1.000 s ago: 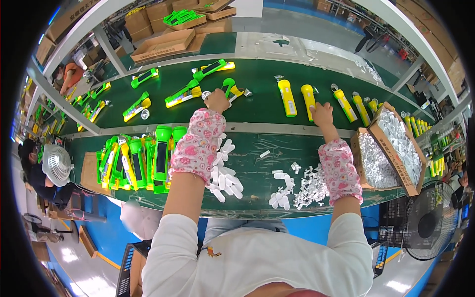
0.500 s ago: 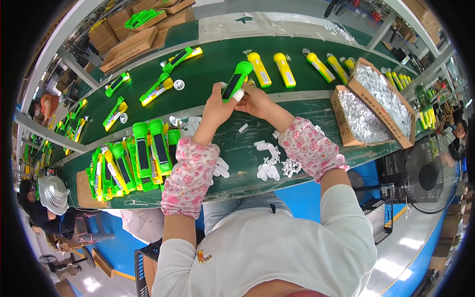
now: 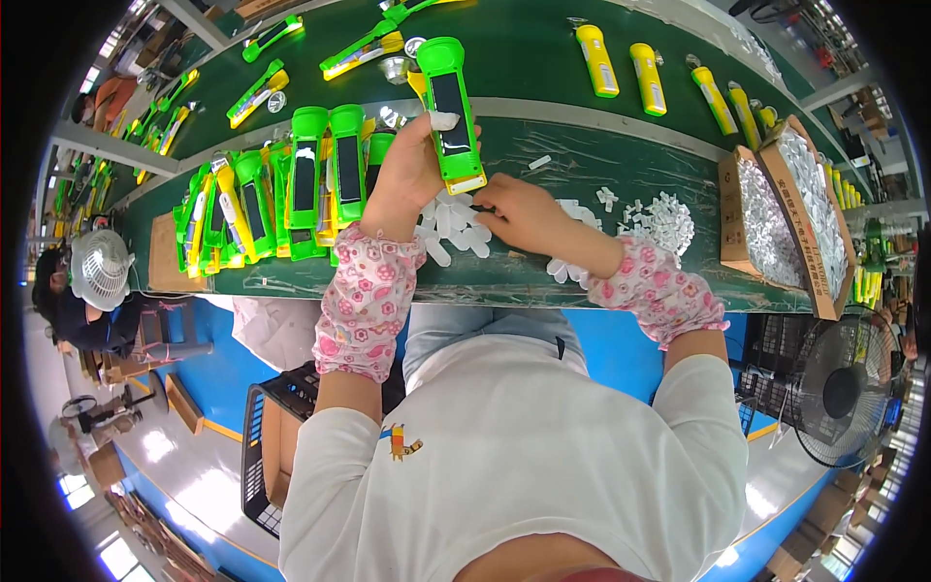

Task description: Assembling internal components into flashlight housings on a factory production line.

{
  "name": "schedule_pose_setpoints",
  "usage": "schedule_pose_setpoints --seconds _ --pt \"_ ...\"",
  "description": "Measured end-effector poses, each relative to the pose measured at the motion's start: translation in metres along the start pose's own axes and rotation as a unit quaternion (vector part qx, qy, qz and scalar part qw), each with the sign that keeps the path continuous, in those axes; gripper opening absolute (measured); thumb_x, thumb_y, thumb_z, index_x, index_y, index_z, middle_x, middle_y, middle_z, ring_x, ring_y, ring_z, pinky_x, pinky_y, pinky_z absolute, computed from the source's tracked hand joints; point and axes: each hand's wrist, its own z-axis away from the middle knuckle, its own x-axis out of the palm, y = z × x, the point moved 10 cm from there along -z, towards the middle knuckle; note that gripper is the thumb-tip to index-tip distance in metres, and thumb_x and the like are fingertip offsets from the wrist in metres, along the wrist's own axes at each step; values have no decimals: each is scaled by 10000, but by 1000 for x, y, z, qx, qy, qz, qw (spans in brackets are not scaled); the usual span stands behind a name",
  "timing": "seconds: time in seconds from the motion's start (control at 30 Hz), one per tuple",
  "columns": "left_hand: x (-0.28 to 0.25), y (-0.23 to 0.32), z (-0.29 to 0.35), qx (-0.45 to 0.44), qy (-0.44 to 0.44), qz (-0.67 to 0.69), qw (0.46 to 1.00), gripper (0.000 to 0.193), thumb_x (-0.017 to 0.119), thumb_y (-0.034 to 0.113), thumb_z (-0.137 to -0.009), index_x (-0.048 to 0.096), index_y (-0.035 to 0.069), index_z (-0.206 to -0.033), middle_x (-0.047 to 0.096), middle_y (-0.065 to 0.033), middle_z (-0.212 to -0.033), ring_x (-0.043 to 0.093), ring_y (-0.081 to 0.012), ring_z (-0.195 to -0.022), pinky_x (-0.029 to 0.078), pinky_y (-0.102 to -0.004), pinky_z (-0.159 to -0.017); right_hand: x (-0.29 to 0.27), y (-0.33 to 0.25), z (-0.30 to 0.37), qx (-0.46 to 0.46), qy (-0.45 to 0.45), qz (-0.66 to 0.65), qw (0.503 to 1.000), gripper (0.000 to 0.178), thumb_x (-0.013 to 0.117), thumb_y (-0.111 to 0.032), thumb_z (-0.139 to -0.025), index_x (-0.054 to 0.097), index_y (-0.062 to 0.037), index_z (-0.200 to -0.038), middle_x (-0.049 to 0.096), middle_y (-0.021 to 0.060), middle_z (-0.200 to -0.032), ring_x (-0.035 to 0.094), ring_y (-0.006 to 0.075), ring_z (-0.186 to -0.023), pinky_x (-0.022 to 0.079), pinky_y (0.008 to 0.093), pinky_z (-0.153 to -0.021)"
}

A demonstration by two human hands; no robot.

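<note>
My left hand [image 3: 405, 179] is closed round a green flashlight [image 3: 446, 102] with a dark panel on its face and a yellow lower end. The thumb, with a white covering on its tip, presses on the panel. Just below and to the right of the flashlight's end is my right hand [image 3: 517, 210], fingers bent and apart, beside a pile of small white plastic pieces [image 3: 452, 221]. I see nothing held in it. Left of my left hand, several green-and-yellow flashlights [image 3: 304, 175] lie stacked at the near edge of the bench.
On the right stand cardboard boxes [image 3: 766, 209] full of small white parts. Heaps of white bits [image 3: 664, 221] lie by my right forearm. Yellow flashlights [image 3: 647, 80] and green ones [image 3: 361, 53] lie along the far green surface. A black fan [image 3: 842, 391] stands at the right.
My left hand has brought the green flashlight nearer and left, tipping it more upright. My right hand has left it and come down beside the white pieces. The view has shifted.
</note>
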Motion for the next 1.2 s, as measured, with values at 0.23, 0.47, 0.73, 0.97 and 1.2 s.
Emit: schedule_pose_setpoints --seconds 0.23,0.47,0.73,0.97,1.2 --pt "2 -6 1 18 -50 121 991 424 391 411 -1000 508 65 -1215 594 -98 -1106 594 -285 -1022 508 -499 -891 39 28 -23 62 -23 -46 997 333 777 -185 -668 649 -45 -941 603 183 -933 605 360 -883 489 454 -717" --pt "2 -15 8 49 -37 107 992 419 512 407 -958 504 79 -1219 621 -116 -1043 625 -283 -989 513 -483 -892 -20 53 -1 200 -27 -169 965 229 752 -116 -736 652 -24 -921 661 100 -789 647 194 -696 503 304 -596" --pt "56 -17 16 76 -155 130 976 517 383 476 -989 372 110 -1354 525 -89 -1237 518 -251 -1173 427 -443 -989 -150 -37 -17 40 167 -261 950 245 679 -9 -834 582 -36 -1057 676 23 -845 612 66 -708 476 199 -590" --pt "53 -16 26 124 -160 65 977 583 609 360 -918 337 134 -1382 474 -51 -1281 495 -213 -1199 427 -440 -1000 -136 -79 -33 -27 120 -3 992 225 654 -37 -851 599 -39 -1070 645 72 -829 631 135 -702 501 248 -633" --pt "50 1 21 151 -139 91 974 525 704 220 -861 406 149 -1288 513 -26 -1225 541 -198 -1140 468 -418 -970 -134 -70 -30 -30 117 -167 979 227 638 -22 -858 642 -40 -1085 658 58 -896 642 122 -779 505 247 -680"
